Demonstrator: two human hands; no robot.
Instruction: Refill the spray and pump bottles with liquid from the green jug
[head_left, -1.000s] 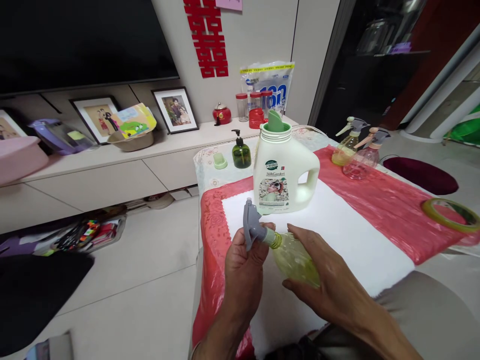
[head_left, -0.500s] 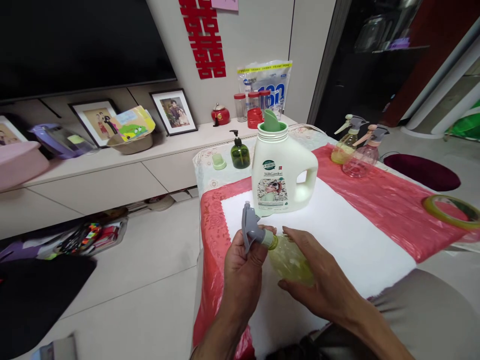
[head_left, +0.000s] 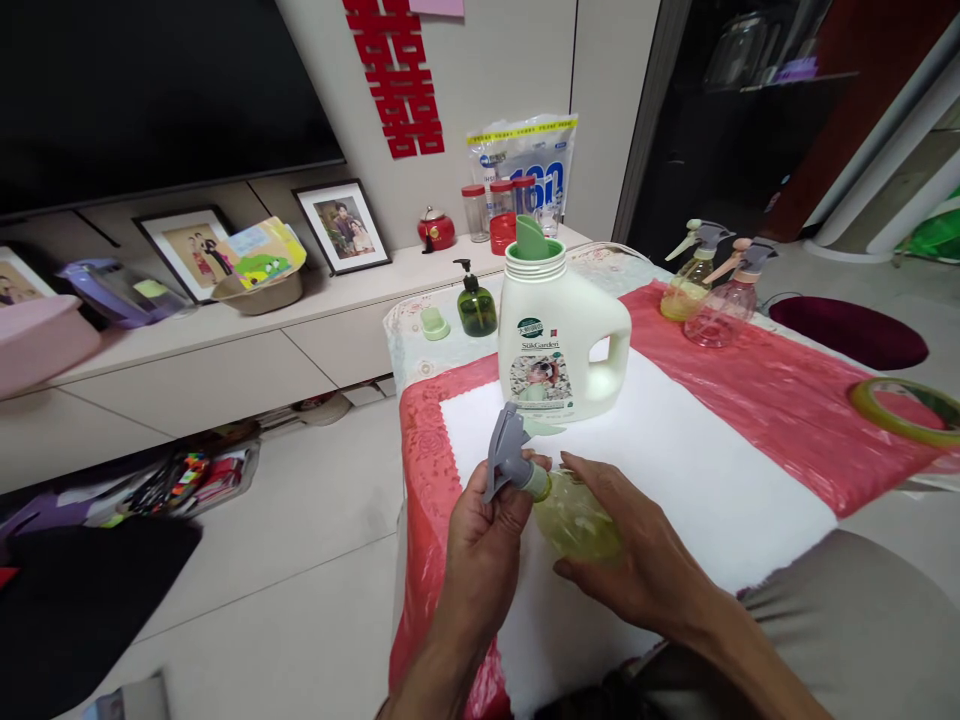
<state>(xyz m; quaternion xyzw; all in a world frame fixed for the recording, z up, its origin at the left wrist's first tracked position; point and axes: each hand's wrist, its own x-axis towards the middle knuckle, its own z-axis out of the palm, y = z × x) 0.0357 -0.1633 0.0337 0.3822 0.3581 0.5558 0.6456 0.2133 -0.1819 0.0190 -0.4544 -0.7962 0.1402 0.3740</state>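
My left hand (head_left: 484,535) is closed around the grey trigger head (head_left: 506,455) of a small yellow-green spray bottle (head_left: 574,520). My right hand (head_left: 637,560) wraps the bottle's clear body from the right side. The bottle lies tilted over the white cloth (head_left: 675,470) on the table. Just beyond it stands a large white detergent jug (head_left: 559,335) with a green spout and its cap off.
Two more spray bottles (head_left: 712,285) stand at the far right on the red tablecloth (head_left: 765,390). A green tape roll (head_left: 904,410) lies at the right edge. A green pump bottle (head_left: 476,305) and a green cap (head_left: 435,322) sit at the table's back. A low cabinet (head_left: 225,340) is behind.
The grey trigger head has turned a little in my left hand, its nozzle now tilting right. Both hands stay on the bottle. The camera has shifted slightly.
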